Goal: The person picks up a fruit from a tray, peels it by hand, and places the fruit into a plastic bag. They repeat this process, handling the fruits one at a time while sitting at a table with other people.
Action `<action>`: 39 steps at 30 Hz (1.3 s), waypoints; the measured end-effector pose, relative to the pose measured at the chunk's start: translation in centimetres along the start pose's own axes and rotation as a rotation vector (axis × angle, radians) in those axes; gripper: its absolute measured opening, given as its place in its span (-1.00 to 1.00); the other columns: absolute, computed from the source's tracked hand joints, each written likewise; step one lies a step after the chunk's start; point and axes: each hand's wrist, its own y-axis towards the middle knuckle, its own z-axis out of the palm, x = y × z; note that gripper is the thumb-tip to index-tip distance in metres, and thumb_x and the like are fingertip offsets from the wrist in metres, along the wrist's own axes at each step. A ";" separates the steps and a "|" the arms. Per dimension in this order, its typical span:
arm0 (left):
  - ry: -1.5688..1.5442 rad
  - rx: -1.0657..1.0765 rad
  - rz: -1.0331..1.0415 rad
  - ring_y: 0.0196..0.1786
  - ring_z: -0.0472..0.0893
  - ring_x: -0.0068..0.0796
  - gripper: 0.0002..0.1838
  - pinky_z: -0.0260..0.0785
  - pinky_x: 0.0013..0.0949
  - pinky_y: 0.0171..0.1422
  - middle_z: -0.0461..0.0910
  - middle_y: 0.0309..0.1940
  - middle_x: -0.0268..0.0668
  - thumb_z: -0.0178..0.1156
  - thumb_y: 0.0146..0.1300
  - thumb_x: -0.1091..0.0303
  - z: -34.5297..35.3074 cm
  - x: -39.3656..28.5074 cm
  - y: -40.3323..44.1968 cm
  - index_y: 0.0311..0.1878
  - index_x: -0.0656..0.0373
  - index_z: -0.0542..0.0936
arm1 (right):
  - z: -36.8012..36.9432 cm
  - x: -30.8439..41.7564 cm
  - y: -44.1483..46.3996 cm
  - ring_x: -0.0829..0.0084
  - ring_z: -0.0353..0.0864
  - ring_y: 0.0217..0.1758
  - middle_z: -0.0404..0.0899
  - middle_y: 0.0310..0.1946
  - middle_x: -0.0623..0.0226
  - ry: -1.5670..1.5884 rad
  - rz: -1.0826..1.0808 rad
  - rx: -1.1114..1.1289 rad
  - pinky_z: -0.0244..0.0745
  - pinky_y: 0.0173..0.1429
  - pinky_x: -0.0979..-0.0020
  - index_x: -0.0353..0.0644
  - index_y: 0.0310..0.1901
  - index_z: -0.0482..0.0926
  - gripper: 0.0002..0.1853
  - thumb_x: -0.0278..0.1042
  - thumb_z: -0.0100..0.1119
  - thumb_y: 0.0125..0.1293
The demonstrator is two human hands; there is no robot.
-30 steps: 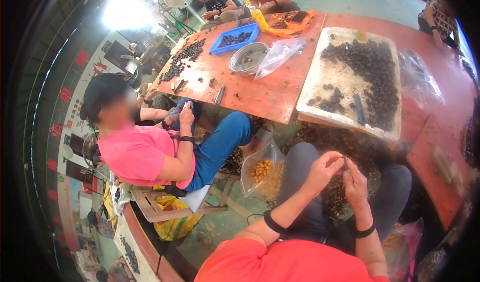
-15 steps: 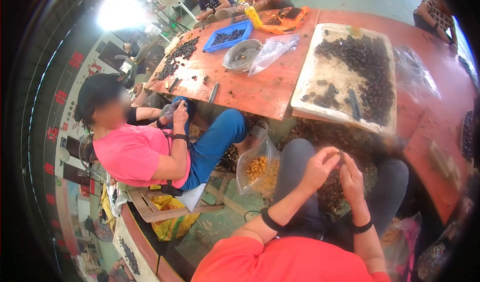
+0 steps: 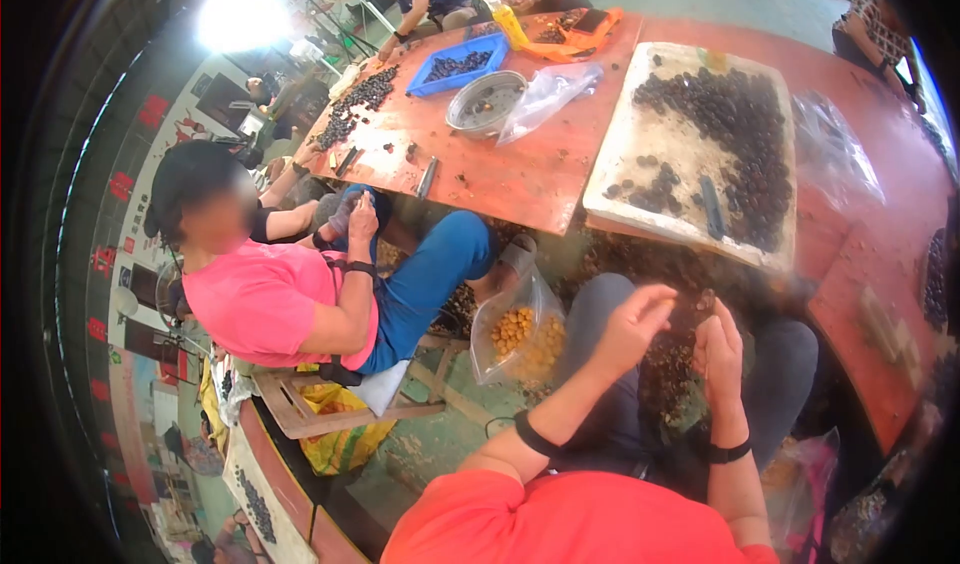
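Note:
My left hand (image 3: 635, 329) is over my left thigh, its thumb and fingertips pinched round a small yellowish piece. To its right, my right hand (image 3: 718, 352) is closed, with a small dark brown shell piece (image 3: 706, 302) at its fingertips. A gap separates the two hands. Beyond them, a pale tray (image 3: 660, 149) on the red table holds many dark round nuts (image 3: 745, 124) and a dark-handled tool (image 3: 711, 207). Left of my knees hangs a clear bag of yellow-orange kernels (image 3: 512, 331).
A person in pink (image 3: 270, 299) sits close on the left on a wooden stool (image 3: 300, 409). On the red table (image 3: 520, 189) are a blue basket (image 3: 458, 65), a metal bowl (image 3: 486, 103) and plastic bags. Shell litter covers the floor below.
My hands have moved apart; the left has shifted a little left and its fingers have lifted. A person across the table now reaches toward the nuts on it.

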 end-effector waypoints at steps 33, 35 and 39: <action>1.142 0.080 0.520 0.08 0.50 -0.13 -0.77 0.34 -0.21 0.19 0.55 -0.04 -0.14 0.21 0.18 0.36 -6.0 3.2 22.7 -0.08 0.13 0.63 | -2.9 -1.1 2.1 -0.05 0.62 -0.26 0.62 -0.41 -0.02 -0.955 -0.203 0.011 0.54 -0.16 0.08 -0.12 -0.23 0.61 -0.82 -0.33 0.12 0.13; 1.262 0.061 0.501 0.09 0.47 -0.09 -0.72 0.33 -0.18 0.20 0.53 -0.03 -0.12 0.28 0.13 0.30 -5.3 4.8 25.3 -0.05 0.04 0.64 | -3.1 -0.5 2.1 -0.06 0.62 -0.29 0.62 -0.43 -0.02 -0.937 -0.203 -0.024 0.52 -0.20 0.06 -0.13 -0.25 0.59 -0.82 -0.26 0.17 0.18; 1.351 0.092 0.380 0.10 0.47 -0.07 -0.70 0.31 -0.15 0.22 0.52 0.00 -0.10 0.29 0.12 0.26 -3.6 5.0 26.1 -0.05 0.02 0.64 | -3.9 0.3 2.4 -0.08 0.60 -0.31 0.60 -0.47 -0.03 -0.861 -0.175 -0.016 0.50 -0.24 0.06 -0.16 -0.30 0.56 -0.77 -0.17 0.22 0.20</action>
